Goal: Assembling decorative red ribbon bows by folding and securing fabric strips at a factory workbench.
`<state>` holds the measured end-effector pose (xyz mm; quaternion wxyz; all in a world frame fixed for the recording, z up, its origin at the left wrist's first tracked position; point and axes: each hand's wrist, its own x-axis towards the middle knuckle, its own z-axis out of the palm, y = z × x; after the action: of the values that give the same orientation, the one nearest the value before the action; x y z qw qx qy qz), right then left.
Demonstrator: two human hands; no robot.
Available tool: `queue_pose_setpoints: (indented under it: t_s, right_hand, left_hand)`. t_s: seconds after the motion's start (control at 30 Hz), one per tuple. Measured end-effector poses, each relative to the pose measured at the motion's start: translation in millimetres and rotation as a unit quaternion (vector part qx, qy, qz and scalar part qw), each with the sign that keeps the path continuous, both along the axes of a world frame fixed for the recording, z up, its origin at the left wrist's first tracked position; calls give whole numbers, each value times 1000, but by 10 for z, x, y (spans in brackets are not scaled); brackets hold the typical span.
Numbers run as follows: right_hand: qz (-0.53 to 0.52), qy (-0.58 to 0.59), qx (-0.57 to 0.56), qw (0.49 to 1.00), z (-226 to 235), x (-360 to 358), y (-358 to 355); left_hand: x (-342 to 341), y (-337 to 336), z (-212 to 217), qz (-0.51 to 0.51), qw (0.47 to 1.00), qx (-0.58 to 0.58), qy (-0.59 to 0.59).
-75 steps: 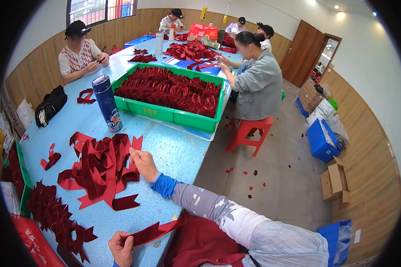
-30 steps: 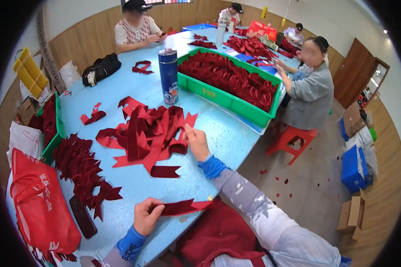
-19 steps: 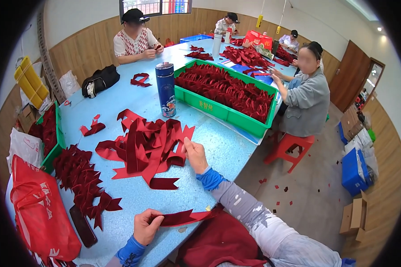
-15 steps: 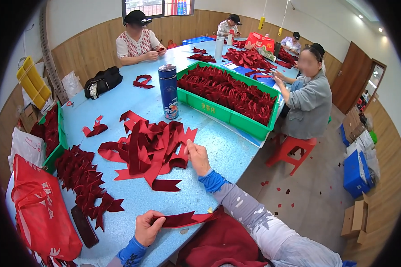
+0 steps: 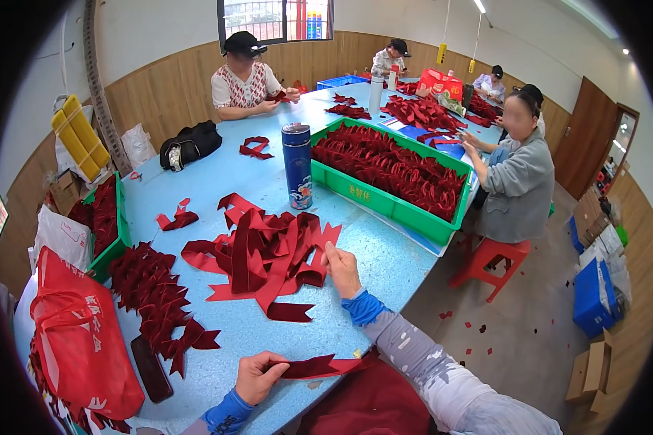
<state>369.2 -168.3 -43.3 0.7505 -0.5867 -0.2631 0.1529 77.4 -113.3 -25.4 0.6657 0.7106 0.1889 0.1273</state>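
A dark red velvet ribbon strip (image 5: 318, 367) with pointed ends is pinched between thumb and fingers of my left hand (image 5: 261, 378), low over the table's near edge. My right hand (image 5: 343, 270) reaches to the right side of a loose pile of red ribbons (image 5: 268, 254), its fingertips closed on a ribbon there. Left of the pile lies a long heap of tied dark red bows (image 5: 152, 297). A dark phone (image 5: 152, 368) rests beside that heap, and a red plastic bag (image 5: 87, 337) sits further left.
Beyond the pile stands a blue tumbler (image 5: 297, 167) beside a green crate (image 5: 392, 218) full of red bows. A second green crate (image 5: 123, 221) is at left. Co-workers sit around the blue table (image 5: 218, 156), one on a red stool (image 5: 492, 262) at right. A black bag (image 5: 191, 145) lies further back.
The whole scene has shifted right and slightly down in the picture. Both hands keep nearly the same place and grip relative to the table and ribbons.
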Motion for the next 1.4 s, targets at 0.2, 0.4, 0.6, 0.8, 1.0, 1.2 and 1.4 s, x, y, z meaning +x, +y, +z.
queue_pose_setpoints:
  t_s: [0.2, 0.4, 0.6, 0.8, 1.0, 1.2, 1.4]
  right_hand:
    - [-8, -15, -5, 1000, 9, 20, 14]
    - [-107, 4, 69, 992, -197, 121, 53]
    - [90, 95, -6, 991, 793, -945, -286]
    - [350, -231, 75, 905, 2266, -1788, -685]
    - [239, -379, 36, 893, 2573, -2010, -924]
    - [264, -277, 58, 922, 2553, -1960, -904]
    - [348, -229, 4, 909, 2638, -1958, -1093]
  left_hand:
    - [46, 9, -20, -2, 1000, -2, -8]
    - [43, -34, -18, -4, 1000, 13, -16]
    - [-36, -14, -2, 2, 1000, 8, -1]
    - [-22, 11, -229, 46, 996, 67, 33]
    - [82, -63, 81, 26, 999, -3, 19]
    - [64, -23, 56, 28, 999, 29, 10]
    - [56, -177, -176, 96, 993, 73, -5]
